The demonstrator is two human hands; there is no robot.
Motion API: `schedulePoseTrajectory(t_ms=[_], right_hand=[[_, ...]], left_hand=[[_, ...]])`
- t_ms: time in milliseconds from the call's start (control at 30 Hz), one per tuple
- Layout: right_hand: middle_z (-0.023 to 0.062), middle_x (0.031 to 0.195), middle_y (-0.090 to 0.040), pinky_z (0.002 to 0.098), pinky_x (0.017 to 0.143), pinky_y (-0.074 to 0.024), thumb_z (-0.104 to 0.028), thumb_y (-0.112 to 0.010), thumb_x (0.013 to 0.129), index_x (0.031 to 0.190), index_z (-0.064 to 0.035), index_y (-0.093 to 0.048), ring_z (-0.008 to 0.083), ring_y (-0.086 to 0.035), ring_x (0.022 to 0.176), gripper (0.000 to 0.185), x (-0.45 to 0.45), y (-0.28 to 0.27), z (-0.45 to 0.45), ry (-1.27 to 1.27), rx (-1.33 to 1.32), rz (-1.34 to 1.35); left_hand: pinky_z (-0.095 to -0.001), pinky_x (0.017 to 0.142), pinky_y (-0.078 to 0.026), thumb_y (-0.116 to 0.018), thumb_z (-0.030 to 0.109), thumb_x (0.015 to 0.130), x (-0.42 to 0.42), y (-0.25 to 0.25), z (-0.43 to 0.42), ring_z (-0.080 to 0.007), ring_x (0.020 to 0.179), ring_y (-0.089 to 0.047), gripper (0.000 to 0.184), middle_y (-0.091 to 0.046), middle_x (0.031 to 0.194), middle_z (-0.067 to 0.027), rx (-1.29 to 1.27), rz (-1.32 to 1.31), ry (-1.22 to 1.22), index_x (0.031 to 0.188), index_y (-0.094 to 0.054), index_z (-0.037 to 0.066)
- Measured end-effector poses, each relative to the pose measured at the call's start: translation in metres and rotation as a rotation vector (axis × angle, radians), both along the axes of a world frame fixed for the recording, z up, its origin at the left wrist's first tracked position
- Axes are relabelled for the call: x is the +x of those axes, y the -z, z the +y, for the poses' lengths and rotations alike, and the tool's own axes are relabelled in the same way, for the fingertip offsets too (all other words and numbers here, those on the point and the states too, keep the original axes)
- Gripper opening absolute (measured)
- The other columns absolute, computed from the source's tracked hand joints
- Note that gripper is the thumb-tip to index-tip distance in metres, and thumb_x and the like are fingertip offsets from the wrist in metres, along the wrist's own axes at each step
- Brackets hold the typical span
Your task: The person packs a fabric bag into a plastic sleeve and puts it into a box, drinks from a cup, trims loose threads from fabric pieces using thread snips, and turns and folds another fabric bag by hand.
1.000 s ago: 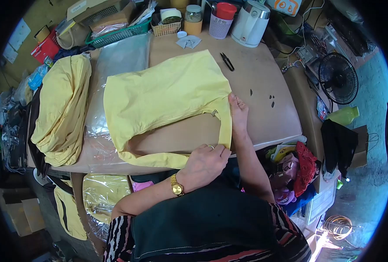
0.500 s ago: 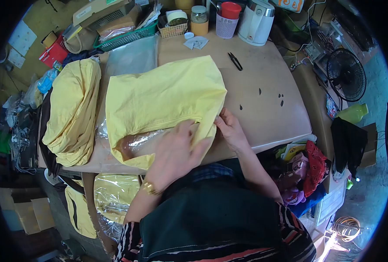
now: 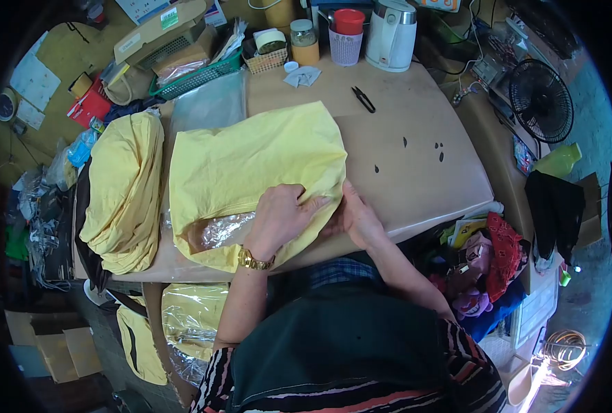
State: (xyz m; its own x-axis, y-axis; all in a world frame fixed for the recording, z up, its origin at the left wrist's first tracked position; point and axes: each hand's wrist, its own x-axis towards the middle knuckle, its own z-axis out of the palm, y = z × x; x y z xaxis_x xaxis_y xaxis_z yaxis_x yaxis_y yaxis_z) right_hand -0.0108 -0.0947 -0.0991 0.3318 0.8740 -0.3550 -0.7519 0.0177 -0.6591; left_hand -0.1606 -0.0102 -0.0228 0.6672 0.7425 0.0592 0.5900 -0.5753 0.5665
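A yellow cloth piece (image 3: 257,151) lies flat on the table, its near side gaping in a loop. Clear plastic (image 3: 226,230) shows through that gap. My left hand (image 3: 278,213), with a gold watch at the wrist, grips the cloth's inner edge with curled fingers, its thumb stretched to the right. At the cloth's right end, my right hand (image 3: 362,221) holds the edge, thumb up and fingers partly hidden beneath. Left of this piece sits a heap of folded yellow cloth (image 3: 123,193).
Black thread snips (image 3: 364,100) and small dark scraps (image 3: 441,157) lie on the table (image 3: 416,186). Along the back stand a white kettle (image 3: 390,34), a cup, jars and a green basket (image 3: 199,79). A black fan (image 3: 541,101) is at right.
My left hand has moved from a blurred, spread pose to curled fingers on the cloth. My right hand has turned more under the edge, and the cloth's right end has slumped. The view has shifted slightly.
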Motion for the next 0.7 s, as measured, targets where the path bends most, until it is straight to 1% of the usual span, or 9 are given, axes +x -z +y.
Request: schedulePoseTrajectory(t_ms=[33,100,167,267,367,467,500,567,700], right_hand=[[0.0114,0.110,-0.063,0.0282,0.072,-0.0520,-0.023,-0.069,0.091,0.120,-0.0016,-0.055,0.0160,-0.064,0.087,0.039,0.007,-0.003,-0.004,-0.295,-0.018,0.123],[0.0140,0.118,-0.061,0.0302,0.078,-0.0525,-0.024,-0.069,0.091,0.127,-0.0011,-0.051,0.0183,-0.065,0.093,0.047,0.005,-0.002,-0.004,-0.588,-0.035,0.246],[0.0151,0.116,-0.064,0.0325,0.086,-0.0498,-0.020,-0.070,0.090,0.122,0.0012,-0.055,0.0196,-0.064,0.095,0.041,-0.009,0.006,0.007,-0.220,0.000,0.106],[0.0130,0.107,-0.067,0.0321,0.090,-0.0471,-0.018,-0.071,0.089,0.115,0.0032,-0.059,0.0194,-0.065,0.094,0.036,-0.005,0.010,0.018,-0.053,-0.002,-0.010],[0.0108,0.102,-0.069,0.0320,0.087,-0.0485,-0.015,-0.072,0.088,0.108,0.0038,-0.062,0.0192,-0.064,0.094,0.029,0.002,0.020,0.032,0.100,0.028,0.007],[0.0101,0.103,-0.068,0.0319,0.082,-0.0502,-0.015,-0.072,0.088,0.107,0.0029,-0.062,0.0182,-0.065,0.093,0.028,0.015,0.044,0.042,0.005,-0.087,0.032],[0.0101,0.103,-0.068,0.0319,0.082,-0.0502,-0.015,-0.072,0.088,0.107,0.0029,-0.062,0.0182,-0.065,0.093,0.028,0.015,0.036,0.041,0.006,-0.088,0.032],[0.0088,0.097,-0.069,0.0303,0.072,-0.0521,-0.018,-0.075,0.085,0.106,0.0021,-0.063,0.0170,-0.066,0.084,0.031,0.009,0.009,0.036,-0.009,-0.011,0.114],[0.0067,0.090,-0.070,0.0282,0.062,-0.0515,-0.019,-0.078,0.083,0.106,0.0010,-0.063,0.0161,-0.066,0.073,0.034,0.008,0.004,0.026,-0.055,0.066,0.034]], left_hand=[[-0.0431,0.054,-0.043,-0.069,0.045,0.084,0.000,-0.004,-0.001,-0.0379,0.054,-0.055,0.055,-0.053,0.056,-0.0221,-0.022,0.021,0.001,0.063,-0.055,-0.004],[-0.0431,0.056,-0.044,-0.071,0.045,0.082,-0.002,-0.006,-0.004,-0.0380,0.056,-0.057,0.055,-0.054,0.057,-0.0222,-0.044,0.043,0.004,0.063,-0.056,-0.004],[-0.0439,0.059,-0.047,-0.072,0.039,0.080,-0.003,-0.006,-0.010,-0.0388,0.060,-0.061,0.046,-0.057,0.060,-0.0226,-0.018,0.081,0.029,0.067,-0.059,-0.004],[-0.0447,0.061,-0.048,-0.073,0.032,0.077,-0.006,-0.007,-0.018,-0.0393,0.064,-0.063,0.036,-0.060,0.062,-0.0227,0.011,0.086,0.008,0.074,-0.064,-0.003],[-0.0448,0.061,-0.049,-0.072,0.031,0.077,-0.013,-0.010,-0.024,-0.0389,0.064,-0.063,0.033,-0.061,0.063,-0.0216,0.021,0.168,0.021,0.080,-0.067,-0.001],[-0.0463,0.062,-0.049,-0.068,0.029,0.079,-0.023,-0.006,-0.028,-0.0386,0.066,-0.063,0.030,-0.061,0.064,-0.0219,0.012,0.168,0.079,0.073,-0.063,0.000],[-0.0463,0.062,-0.049,-0.068,0.029,0.079,-0.024,-0.006,-0.027,-0.0386,0.066,-0.063,0.030,-0.061,0.064,-0.0219,0.011,0.168,0.080,0.073,-0.063,0.000],[-0.0464,0.061,-0.048,-0.067,0.035,0.083,-0.028,-0.007,-0.025,-0.0386,0.065,-0.063,0.036,-0.060,0.064,-0.0224,-0.121,0.127,-0.007,0.073,-0.063,0.000],[-0.0470,0.060,-0.047,-0.064,0.037,0.088,-0.033,0.002,-0.017,-0.0396,0.065,-0.062,0.040,-0.059,0.064,-0.0228,-0.137,0.141,-0.007,0.072,-0.063,0.000]])
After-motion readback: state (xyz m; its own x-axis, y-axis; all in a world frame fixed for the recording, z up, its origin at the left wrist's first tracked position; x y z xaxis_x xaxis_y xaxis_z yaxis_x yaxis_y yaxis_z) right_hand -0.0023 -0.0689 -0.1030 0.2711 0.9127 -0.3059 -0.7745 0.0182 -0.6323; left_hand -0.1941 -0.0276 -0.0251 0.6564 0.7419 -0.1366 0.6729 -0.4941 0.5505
